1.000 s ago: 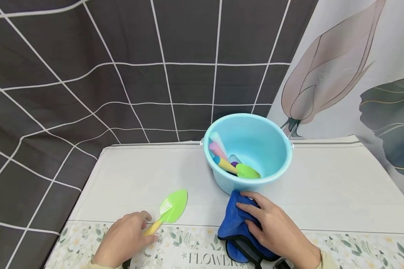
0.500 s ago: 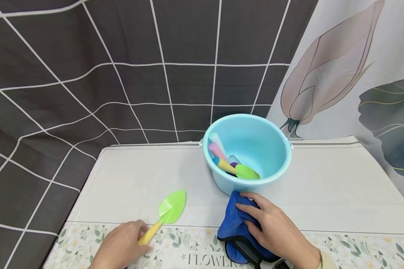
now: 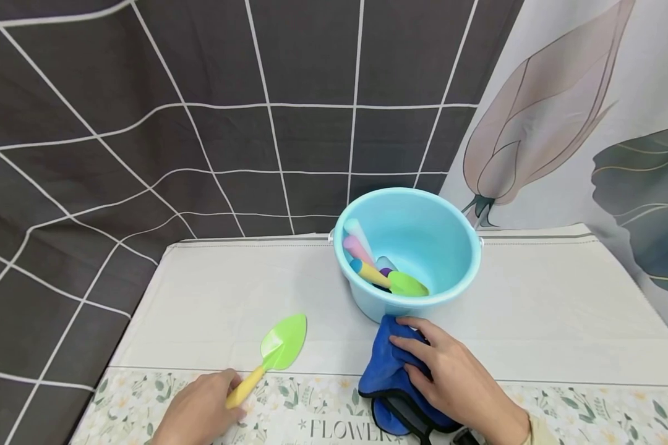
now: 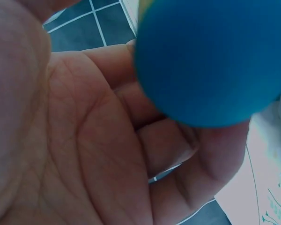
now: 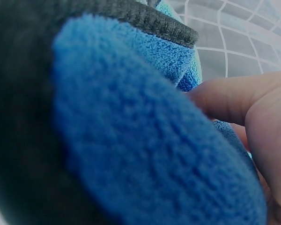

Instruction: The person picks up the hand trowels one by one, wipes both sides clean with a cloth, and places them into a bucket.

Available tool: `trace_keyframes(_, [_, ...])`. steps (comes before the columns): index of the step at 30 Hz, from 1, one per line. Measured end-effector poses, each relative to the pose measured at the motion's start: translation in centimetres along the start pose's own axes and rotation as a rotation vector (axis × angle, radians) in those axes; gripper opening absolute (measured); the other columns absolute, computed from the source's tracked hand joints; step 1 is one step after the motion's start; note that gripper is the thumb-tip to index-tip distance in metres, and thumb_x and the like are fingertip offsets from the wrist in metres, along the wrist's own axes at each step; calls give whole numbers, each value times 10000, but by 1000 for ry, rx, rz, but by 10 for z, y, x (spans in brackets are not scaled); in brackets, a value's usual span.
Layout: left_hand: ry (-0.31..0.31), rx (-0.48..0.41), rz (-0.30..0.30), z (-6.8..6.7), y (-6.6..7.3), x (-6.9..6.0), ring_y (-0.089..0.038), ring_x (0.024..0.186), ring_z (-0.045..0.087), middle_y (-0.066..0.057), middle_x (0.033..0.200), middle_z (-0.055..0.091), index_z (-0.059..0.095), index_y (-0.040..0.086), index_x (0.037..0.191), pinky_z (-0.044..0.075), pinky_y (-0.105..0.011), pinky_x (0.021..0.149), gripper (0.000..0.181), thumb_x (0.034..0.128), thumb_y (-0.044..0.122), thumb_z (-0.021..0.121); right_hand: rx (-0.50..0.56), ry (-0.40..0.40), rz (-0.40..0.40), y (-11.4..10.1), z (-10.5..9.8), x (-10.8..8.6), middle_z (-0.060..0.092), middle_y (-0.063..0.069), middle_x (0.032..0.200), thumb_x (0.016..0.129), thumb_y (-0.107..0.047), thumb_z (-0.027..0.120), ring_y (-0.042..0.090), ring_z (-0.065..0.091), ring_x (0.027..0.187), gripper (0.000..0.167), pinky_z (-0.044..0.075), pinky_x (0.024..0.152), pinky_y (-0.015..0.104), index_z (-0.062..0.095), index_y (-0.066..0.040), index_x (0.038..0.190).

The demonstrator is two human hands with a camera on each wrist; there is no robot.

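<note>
A small toy trowel (image 3: 284, 343) with a lime-green blade and a yellow handle lies low at the left of the table, its blade pointing away. My left hand (image 3: 197, 408) grips the handle; in the left wrist view, its blue end cap (image 4: 210, 61) sits by curled fingers (image 4: 168, 145). My right hand (image 3: 451, 371) holds a bunched blue cloth (image 3: 392, 364) with black edging just in front of the bucket. Close up in the right wrist view, fleecy cloth (image 5: 154, 131) covers much of the frame, and the fingers behind it are partly hidden.
A light-blue bucket (image 3: 445, 247) stands at the back of the table. Inside it lie a second green trowel (image 3: 406, 284) and several pastel pieces. A dark grid-patterned curtain (image 3: 306, 136) hangs behind the white tabletop (image 3: 217, 290), and a flower-print curtain (image 3: 540, 123) at the right.
My left hand has shifted slightly down and left along the trowel's handle, so more yellow shows. The trowel has moved only slightly left. The right hand and cloth stay put.
</note>
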State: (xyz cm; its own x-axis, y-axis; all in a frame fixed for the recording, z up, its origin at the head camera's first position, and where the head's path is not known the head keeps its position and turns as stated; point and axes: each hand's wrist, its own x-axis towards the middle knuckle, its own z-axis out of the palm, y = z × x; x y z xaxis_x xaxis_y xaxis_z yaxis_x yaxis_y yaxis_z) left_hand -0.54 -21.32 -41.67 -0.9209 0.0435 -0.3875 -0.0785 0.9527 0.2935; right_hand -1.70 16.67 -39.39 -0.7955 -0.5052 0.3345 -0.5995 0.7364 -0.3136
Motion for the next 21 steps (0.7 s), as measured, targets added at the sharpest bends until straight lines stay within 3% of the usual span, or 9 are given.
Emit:
trace_keyframes(8, [23,7,3,-6,-3,-1,-142,633,498,36,752,598,701,59,1067,457,-369,602,333,762,123,817,3,6,-5,0,0,0,568,99,1354,741,-81,856,250,621,1179,479,565,848,387,728,-115,1202])
trace_keyframes(14, [53,-7,15,-13,-4,-2,-142,576,466,43,726,582,676,65,1086,405,-332,535,279,839,146,776,20,29,-9,-1,-2,0,571,83,1351,742,-81,852,242,623,1175,477,568,840,390,730,-123,1201])
trace_keyframes(21, [71,34,55,-19,-3,-3,-105,679,511,34,890,662,651,89,1157,484,-385,633,316,884,202,763,45,47,-22,-3,-4,0,566,68,1358,748,-79,843,236,622,1174,484,572,828,388,725,-135,1214])
